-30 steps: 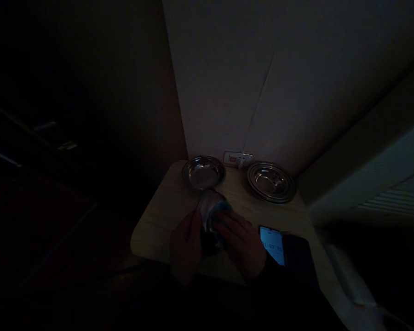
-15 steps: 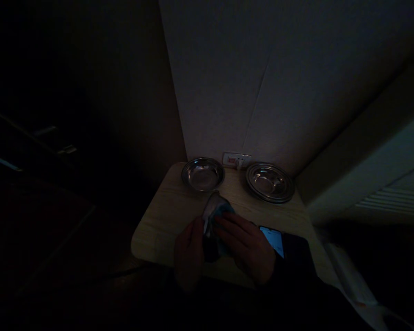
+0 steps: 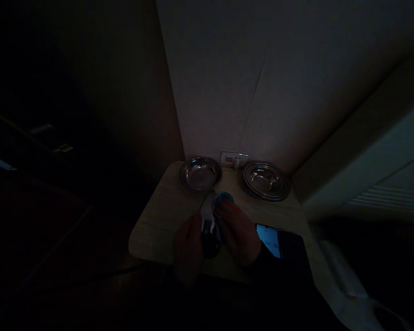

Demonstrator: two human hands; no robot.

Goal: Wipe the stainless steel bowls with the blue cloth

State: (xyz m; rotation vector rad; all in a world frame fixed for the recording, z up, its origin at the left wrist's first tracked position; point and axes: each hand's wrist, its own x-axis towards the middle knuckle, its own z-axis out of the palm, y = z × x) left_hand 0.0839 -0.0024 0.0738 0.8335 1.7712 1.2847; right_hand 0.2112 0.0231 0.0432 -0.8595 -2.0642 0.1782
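My left hand (image 3: 188, 243) is closed around the near-left edge of a shiny metal bowl (image 3: 207, 225), held tilted over the front of the table. My right hand (image 3: 238, 232) has its fingers closed on a bluish cloth (image 3: 224, 197) and presses it against the bowl's right rim. The dark light and my fingers hide much of the bowl. Farther back, a shallow metal bowl (image 3: 200, 174) rests at the left, and a stack of metal bowls (image 3: 266, 181) stands at the right.
A lit phone (image 3: 269, 240) lies on the wood-patterned table (image 3: 155, 220), right of my right hand, beside a dark flat object (image 3: 294, 250). A wall socket (image 3: 233, 159) with a plug sits behind the bowls. A wall rises at the back. The surroundings are very dim.
My right hand has moved the cloth from the bowl's inner face up to its far right rim. The bowl has turned slightly in my left hand. The view has shifted a little.
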